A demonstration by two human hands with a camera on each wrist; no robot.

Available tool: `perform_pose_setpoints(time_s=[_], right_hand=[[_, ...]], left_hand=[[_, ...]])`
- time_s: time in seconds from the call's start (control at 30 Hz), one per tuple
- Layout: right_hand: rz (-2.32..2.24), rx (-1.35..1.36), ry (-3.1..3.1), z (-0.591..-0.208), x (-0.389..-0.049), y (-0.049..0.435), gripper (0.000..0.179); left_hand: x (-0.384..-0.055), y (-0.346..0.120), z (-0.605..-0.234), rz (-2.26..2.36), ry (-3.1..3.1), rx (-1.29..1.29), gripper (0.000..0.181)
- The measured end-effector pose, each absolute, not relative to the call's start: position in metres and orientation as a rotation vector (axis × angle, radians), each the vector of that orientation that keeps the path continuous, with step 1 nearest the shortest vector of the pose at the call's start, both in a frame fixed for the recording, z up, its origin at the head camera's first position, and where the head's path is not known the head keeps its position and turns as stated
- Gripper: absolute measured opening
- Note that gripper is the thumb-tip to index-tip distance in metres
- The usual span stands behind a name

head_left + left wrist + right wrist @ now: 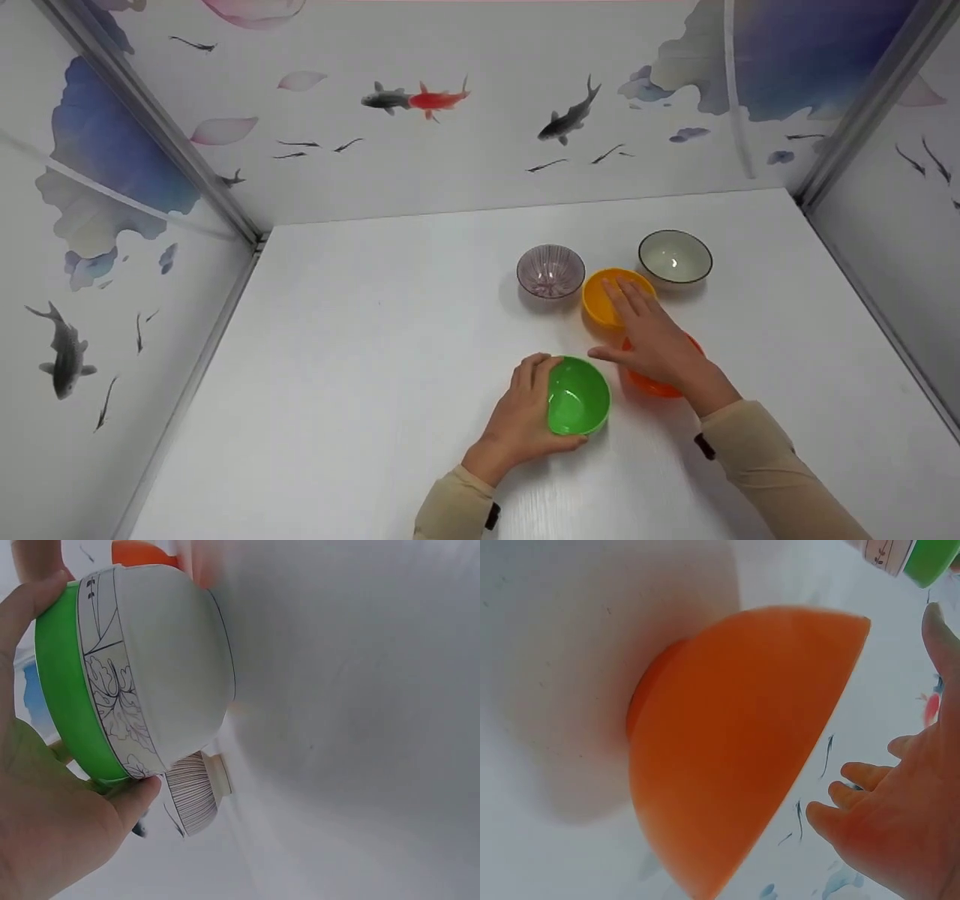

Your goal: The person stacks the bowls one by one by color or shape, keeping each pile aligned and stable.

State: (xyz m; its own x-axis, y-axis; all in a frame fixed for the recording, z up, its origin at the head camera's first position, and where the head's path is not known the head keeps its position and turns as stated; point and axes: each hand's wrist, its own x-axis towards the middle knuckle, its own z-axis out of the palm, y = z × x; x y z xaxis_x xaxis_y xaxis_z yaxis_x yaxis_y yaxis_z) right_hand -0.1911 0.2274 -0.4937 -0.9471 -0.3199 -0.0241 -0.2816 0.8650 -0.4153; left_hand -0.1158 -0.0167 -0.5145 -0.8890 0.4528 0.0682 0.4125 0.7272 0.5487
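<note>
My left hand (521, 420) grips a green bowl (579, 397) by its side, thumb and fingers around the rim. In the left wrist view the green bowl appears nested in a white bowl (176, 660) with a leaf-patterned band. My right hand (660, 341) is spread above an orange-red bowl (656, 388), partly hiding it, and its fingertips overlap the yellow bowl (604, 300) in the head view. In the right wrist view its fingers are apart beside the orange-red bowl's rim, holding nothing.
A ribbed purplish glass bowl (551, 271) stands left of the yellow bowl. Behind on the right is a pale bowl (675, 257) with a dark rim. Panels painted with fish and petals (480, 150) enclose the white table (360, 337) at the back and sides.
</note>
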Motion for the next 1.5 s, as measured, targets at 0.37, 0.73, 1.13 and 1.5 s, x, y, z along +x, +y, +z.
perform_pose_setpoints(time_s=[0.37, 0.73, 1.13, 1.5], right_hand=[[-0.676, -0.462, 2.913, -0.495, -0.185, 0.225, 0.114], [-0.768, -0.529, 2.927, -0.498, -0.175, 0.215, 0.109], [-0.827, -0.611, 2.912, -0.501, -0.161, 0.206, 0.104], [-0.849, -0.652, 2.874, -0.5, -0.144, 0.198, 0.108]], left_hand=[[-0.115, -0.014, -0.517, 0.871, 2.876, 0.699, 0.103], [-0.115, -0.015, -0.52, 0.854, 2.883, 0.712, 0.103], [-0.114, -0.016, -0.521, 0.848, 2.887, 0.694, 0.104], [-0.112, -0.016, -0.523, 0.83, 2.882, 0.656, 0.104]])
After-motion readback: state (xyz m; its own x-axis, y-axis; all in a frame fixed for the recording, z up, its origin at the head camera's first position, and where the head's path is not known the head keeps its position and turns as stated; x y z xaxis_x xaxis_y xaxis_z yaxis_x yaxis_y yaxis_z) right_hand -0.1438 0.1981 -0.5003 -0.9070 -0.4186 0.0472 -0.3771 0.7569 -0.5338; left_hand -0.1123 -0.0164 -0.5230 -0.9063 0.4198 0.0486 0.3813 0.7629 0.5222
